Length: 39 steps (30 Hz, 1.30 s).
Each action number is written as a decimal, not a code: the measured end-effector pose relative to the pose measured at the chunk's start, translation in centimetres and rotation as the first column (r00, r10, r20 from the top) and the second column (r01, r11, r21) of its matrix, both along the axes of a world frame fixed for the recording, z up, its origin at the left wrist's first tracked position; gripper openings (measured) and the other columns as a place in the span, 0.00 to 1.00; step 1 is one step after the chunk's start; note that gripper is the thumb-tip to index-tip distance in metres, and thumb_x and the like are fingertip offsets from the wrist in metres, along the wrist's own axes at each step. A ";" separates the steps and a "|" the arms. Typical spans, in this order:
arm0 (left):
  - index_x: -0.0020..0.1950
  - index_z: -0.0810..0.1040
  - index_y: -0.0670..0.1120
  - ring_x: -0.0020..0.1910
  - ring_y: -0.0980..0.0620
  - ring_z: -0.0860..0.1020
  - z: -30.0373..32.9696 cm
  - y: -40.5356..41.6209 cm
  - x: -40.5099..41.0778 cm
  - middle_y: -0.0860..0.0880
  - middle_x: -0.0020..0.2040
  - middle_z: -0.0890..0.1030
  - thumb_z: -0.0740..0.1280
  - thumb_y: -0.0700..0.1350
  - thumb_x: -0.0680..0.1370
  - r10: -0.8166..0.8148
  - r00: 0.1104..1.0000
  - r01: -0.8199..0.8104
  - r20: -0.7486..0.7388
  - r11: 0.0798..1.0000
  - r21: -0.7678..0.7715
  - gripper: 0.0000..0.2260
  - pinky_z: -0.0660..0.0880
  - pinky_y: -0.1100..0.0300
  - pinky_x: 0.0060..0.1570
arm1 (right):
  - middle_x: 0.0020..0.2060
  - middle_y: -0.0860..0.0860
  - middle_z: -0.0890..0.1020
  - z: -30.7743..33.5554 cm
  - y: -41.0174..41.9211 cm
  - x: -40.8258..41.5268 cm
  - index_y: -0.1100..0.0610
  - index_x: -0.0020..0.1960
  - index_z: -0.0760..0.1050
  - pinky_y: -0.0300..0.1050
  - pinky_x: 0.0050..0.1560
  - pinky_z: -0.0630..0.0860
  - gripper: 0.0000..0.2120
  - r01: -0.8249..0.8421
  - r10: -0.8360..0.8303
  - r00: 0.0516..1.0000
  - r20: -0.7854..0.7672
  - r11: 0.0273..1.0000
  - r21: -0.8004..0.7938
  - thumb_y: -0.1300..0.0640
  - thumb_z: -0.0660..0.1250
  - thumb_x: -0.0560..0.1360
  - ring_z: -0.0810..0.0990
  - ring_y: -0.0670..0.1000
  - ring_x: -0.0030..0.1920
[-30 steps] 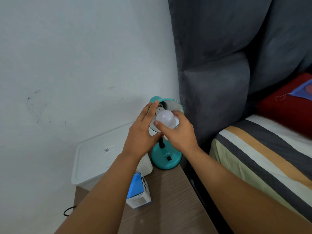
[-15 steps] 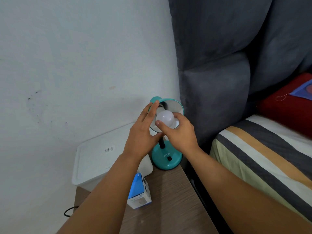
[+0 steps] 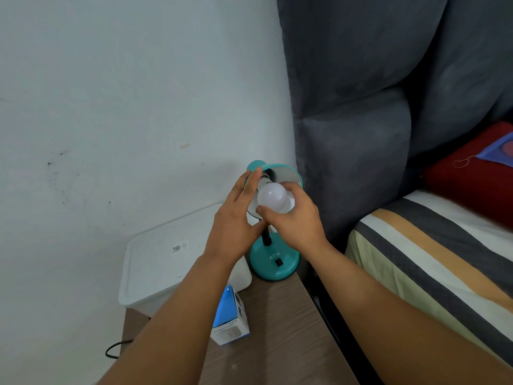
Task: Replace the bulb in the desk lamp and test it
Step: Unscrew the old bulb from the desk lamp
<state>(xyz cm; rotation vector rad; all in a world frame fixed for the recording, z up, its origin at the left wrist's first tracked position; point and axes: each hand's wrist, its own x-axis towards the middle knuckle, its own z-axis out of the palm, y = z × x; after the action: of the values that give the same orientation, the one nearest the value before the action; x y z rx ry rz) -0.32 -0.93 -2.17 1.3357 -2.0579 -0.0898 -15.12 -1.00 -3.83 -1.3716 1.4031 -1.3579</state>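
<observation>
- White wall fills the left side, with a grey padded headboard on the right and a striped bed below it.
- A wooden bedside table stands between wall and bed.
- The teal lamp sits at the table's far right corner, its shade tilted toward the camera.
- The white bulb is in the mouth of the shade, its base toward the socket.
- The right hand grips the bulb, thumb below and fingers curled over the top and far side.
- The left hand rests on the shade's left edge, fingers straight and close together, thumb beneath near the lamp's stem; it hides part of the shade.
- A white lidded box fills the table's far left corner, just beside the lamp base.
- A small blue and white carton lies near the table's middle, partly hidden by the left forearm.
- A black cable loops off the table's left edge.
</observation>
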 end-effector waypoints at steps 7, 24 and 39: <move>0.80 0.51 0.63 0.77 0.56 0.63 0.3 0.3 -0.1 0.56 0.80 0.60 0.75 0.45 0.73 -0.003 1.000 0.003 -0.012 1.000 0.002 0.45 0.71 0.61 0.67 | 0.60 0.45 0.77 -0.1 0.4 0.0 0.44 0.66 0.70 0.49 0.58 0.78 0.35 -0.013 0.013 1.000 0.019 1.000 0.000 0.39 0.78 0.63 0.76 0.48 0.60; 0.80 0.52 0.62 0.78 0.56 0.62 0.3 0.1 -0.1 0.55 0.80 0.61 0.77 0.45 0.72 -0.012 0.999 0.012 -0.031 1.000 -0.002 0.45 0.70 0.57 0.70 | 0.56 0.46 0.79 0.0 0.4 0.1 0.48 0.61 0.75 0.48 0.54 0.79 0.29 0.045 -0.045 0.999 0.007 0.998 0.037 0.38 0.77 0.65 0.78 0.48 0.56; 0.79 0.52 0.63 0.78 0.57 0.62 0.1 0.1 -0.1 0.57 0.80 0.61 0.77 0.44 0.72 -0.013 0.999 0.014 -0.049 1.000 0.013 0.46 0.63 0.68 0.68 | 0.66 0.49 0.75 -0.2 0.0 0.6 0.43 0.60 0.75 0.62 0.62 0.76 0.34 0.074 -0.070 0.993 -0.090 0.996 0.040 0.28 0.69 0.60 0.73 0.57 0.68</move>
<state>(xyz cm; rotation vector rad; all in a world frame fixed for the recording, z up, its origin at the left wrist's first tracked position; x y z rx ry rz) -0.37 -0.81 -2.11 1.3156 -2.0289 -0.1408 -14.52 -0.95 -4.08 -1.3794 1.5449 -1.3182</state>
